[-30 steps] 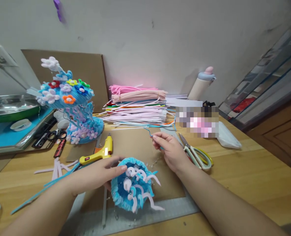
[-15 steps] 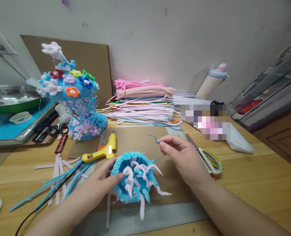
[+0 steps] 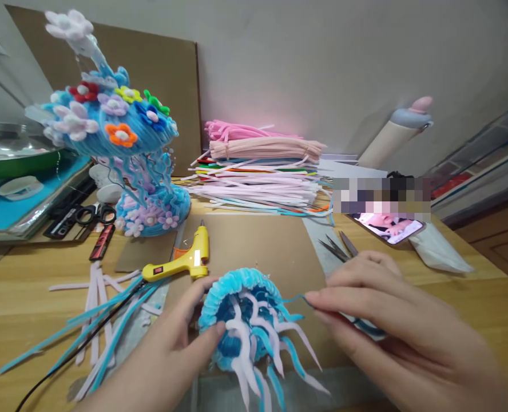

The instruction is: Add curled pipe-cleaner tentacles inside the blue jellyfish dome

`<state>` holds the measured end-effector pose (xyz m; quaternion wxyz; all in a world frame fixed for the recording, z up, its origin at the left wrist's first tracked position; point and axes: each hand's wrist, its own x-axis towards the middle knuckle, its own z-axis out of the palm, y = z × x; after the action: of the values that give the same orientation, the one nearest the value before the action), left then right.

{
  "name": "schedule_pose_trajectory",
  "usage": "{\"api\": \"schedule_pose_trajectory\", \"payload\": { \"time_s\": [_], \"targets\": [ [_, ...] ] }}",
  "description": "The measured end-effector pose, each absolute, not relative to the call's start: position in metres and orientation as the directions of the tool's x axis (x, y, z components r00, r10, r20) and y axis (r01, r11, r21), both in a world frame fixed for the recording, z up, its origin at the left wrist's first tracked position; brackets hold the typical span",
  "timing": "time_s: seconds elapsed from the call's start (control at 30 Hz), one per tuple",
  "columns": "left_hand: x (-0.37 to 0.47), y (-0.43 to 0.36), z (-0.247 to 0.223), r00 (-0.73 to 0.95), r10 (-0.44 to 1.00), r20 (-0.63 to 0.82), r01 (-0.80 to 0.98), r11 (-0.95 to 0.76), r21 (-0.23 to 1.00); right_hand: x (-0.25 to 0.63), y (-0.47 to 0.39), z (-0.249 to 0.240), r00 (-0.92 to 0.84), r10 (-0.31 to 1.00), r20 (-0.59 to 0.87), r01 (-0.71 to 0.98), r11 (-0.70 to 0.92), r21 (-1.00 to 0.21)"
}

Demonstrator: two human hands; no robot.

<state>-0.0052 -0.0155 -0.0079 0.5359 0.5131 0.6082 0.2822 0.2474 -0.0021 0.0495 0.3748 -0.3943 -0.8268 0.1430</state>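
Observation:
A blue pipe-cleaner jellyfish (image 3: 237, 283) with curled white and blue tentacles lies tilted on its side, its hollow underside facing me. My left hand (image 3: 185, 337) grips its left rim, thumb inside the cup and fingers behind. Between thumb and fingertips, my right hand (image 3: 378, 309) pinches a thin blue wire (image 3: 294, 298), whose free end reaches the right edge of the jellyfish; whether it touches I cannot tell. A yellow hot glue gun (image 3: 185, 260) rests just beyond my left hand. Partly hidden behind my right hand are scissors (image 3: 340, 249).
A tall flowered pipe-cleaner jellyfish (image 3: 120, 129) stands at the back left. Bundles of pipe cleaners (image 3: 262, 191) are stacked by the wall. Loose strips (image 3: 95, 315) and the glue gun's black cord (image 3: 86, 343) lie left. A phone (image 3: 393, 229) and a bottle (image 3: 391, 134) are at right.
My right hand has come nearer and moved right with the wire, whose tip now points at the jellyfish. My left hand has tilted the jellyfish, so more of its outer rim shows. The view has shifted.

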Motion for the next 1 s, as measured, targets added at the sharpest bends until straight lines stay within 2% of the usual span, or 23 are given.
{"api": "schedule_pose_trajectory", "payload": {
  "time_s": [0.3, 0.5, 0.73, 0.8, 0.9, 1.0],
  "targets": [
    [-0.005, -0.018, -0.005, 0.173, 0.904, -0.390, 0.259, 0.340, 0.904, 0.243, 0.000, 0.063, -0.502, 0.727, 0.469, 0.562, 0.686, -0.462],
    [-0.010, -0.014, -0.007, 0.274, 0.844, -0.460, 0.085, 0.456, 0.886, 0.247, -0.001, 0.062, -0.386, 0.801, 0.458, 0.600, 0.595, -0.535],
    [-0.005, -0.015, 0.000, 0.273, 0.865, -0.421, 0.036, 0.428, 0.903, 0.249, -0.005, 0.064, -0.353, 0.804, 0.478, 0.623, 0.583, -0.522],
    [-0.005, -0.016, 0.000, 0.285, 0.862, -0.420, 0.048, 0.425, 0.904, 0.249, -0.007, 0.070, -0.407, 0.787, 0.464, 0.634, 0.609, -0.477],
    [-0.006, -0.017, 0.000, 0.307, 0.860, -0.407, 0.094, 0.399, 0.912, 0.248, -0.008, 0.079, -0.604, 0.689, 0.401, 0.616, 0.722, -0.314],
    [-0.004, -0.019, 0.003, 0.303, 0.867, -0.397, 0.122, 0.377, 0.918, 0.243, -0.006, 0.083, -0.702, 0.605, 0.375, 0.588, 0.790, -0.174]
  ]
}}
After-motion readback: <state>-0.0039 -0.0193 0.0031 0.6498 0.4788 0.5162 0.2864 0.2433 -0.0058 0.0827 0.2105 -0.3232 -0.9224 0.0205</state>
